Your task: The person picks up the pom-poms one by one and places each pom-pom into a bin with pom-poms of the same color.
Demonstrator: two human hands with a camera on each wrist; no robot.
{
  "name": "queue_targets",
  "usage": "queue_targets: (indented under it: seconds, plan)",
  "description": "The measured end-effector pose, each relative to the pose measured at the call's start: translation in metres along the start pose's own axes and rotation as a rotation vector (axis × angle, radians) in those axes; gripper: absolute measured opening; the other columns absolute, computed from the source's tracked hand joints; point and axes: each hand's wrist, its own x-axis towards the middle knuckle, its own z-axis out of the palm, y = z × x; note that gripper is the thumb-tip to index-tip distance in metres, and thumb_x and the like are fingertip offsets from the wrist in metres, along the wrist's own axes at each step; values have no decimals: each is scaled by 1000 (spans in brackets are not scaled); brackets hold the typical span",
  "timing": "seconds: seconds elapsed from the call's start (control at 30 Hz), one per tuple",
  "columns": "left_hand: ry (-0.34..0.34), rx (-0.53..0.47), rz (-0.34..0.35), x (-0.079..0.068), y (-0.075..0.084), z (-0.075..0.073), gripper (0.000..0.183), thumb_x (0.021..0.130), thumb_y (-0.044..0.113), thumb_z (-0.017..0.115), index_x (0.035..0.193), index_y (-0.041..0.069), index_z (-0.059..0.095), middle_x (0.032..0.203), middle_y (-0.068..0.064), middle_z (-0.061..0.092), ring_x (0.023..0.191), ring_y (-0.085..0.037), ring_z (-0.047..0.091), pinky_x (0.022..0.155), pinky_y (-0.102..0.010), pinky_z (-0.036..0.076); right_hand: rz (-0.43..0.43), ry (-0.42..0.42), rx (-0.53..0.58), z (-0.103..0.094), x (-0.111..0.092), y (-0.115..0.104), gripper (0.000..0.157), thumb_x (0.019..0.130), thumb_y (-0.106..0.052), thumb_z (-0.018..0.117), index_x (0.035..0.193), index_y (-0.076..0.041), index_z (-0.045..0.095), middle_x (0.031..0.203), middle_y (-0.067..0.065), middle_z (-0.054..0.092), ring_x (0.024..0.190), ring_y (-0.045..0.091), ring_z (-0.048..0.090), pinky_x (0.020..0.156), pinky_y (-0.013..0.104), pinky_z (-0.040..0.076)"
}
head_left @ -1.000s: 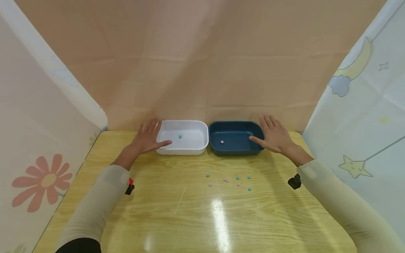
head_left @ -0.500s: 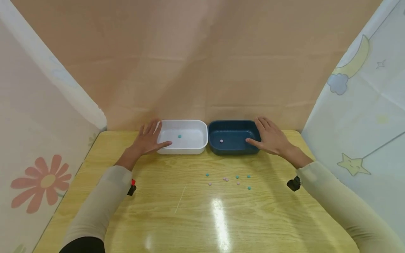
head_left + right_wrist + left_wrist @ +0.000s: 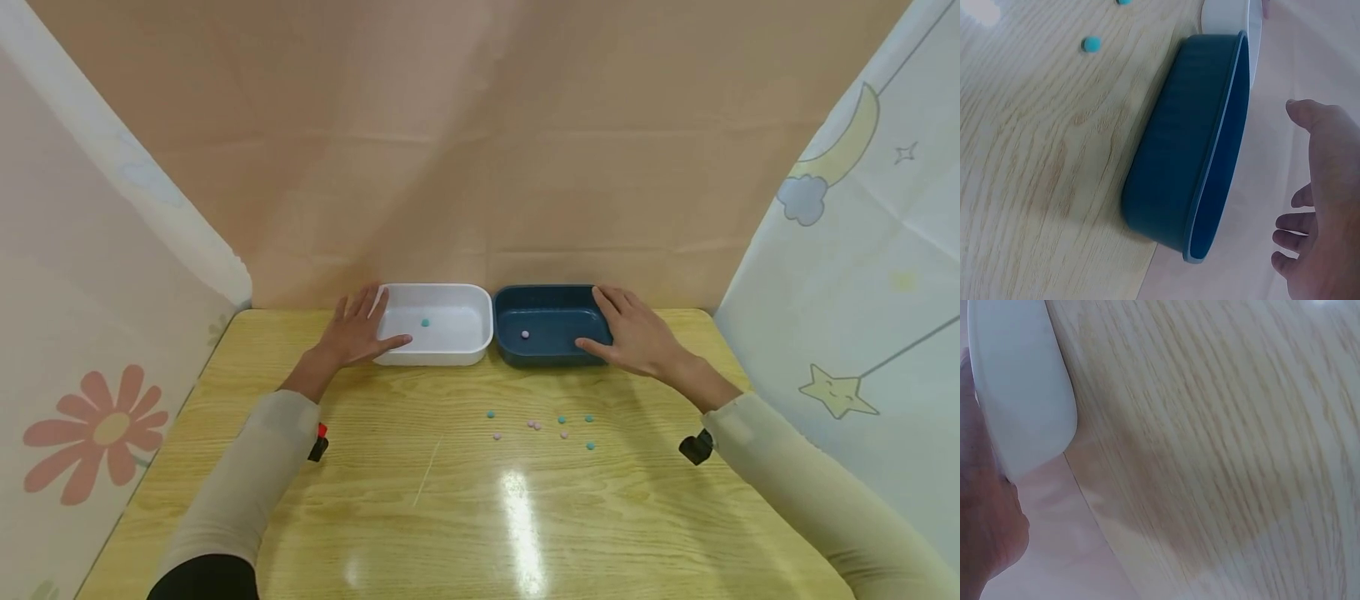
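Note:
My left hand (image 3: 351, 333), fingers spread and straight, lies at the left end of a white rectangular dish (image 3: 431, 359), thumb across its front rim. In the left wrist view that hand (image 3: 988, 519) is right at the dish's side. My right hand (image 3: 633, 335) is spread over the right end of a dark blue dish (image 3: 555, 361); in the right wrist view its fingers are apart from the rim. One teal pellet (image 3: 425, 322) lies in the white dish, one pale pink pellet (image 3: 525, 334) in the blue one. Neither hand holds anything.
Several teal pellets (image 3: 589, 446) and several pink pellets (image 3: 564, 435) are scattered on the wooden table (image 3: 375, 500) in front of the dishes. The dishes stand side by side near a tan backdrop (image 3: 480, 167). Patterned sheets (image 3: 847, 292) flank the table.
My right hand has moved left, farther over the blue dish's end. The left hand has shifted slightly right at the white dish. The pellets look unmoved.

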Motion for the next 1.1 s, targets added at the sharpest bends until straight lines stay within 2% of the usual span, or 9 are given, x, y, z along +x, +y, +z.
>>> queue_targets:
  seconds: [0.27,0.6,0.9,1.1]
  plan:
    - [30,46,15,3,8,-3,107,100,75,45,170,5,4,178,-20,-2,164,-38,-3,129,-64,0,-35,22,24,5,-2,-9,98,100,-55,68,164,6,27,168,28,31,152,49,32,123,63,28]
    - [5,39,13,7,9,-2,109,99,79,41,170,5,3,177,-18,-7,164,-37,-6,129,-63,-3,-77,34,68,13,-2,-23,98,98,-56,69,165,3,28,168,26,33,152,47,35,121,64,33]
    - [-3,45,7,9,8,1,108,100,76,43,170,5,2,177,-19,-9,164,-38,-7,129,-62,-3,-120,46,109,17,-2,-38,97,95,-52,76,163,3,34,165,25,39,149,45,40,118,63,37]
    - [-14,18,9,9,8,1,108,100,75,45,170,5,1,177,-19,-10,164,-37,-8,131,-58,-1,-133,47,114,20,0,-47,95,93,-51,79,161,2,39,160,25,45,146,45,44,119,65,36]
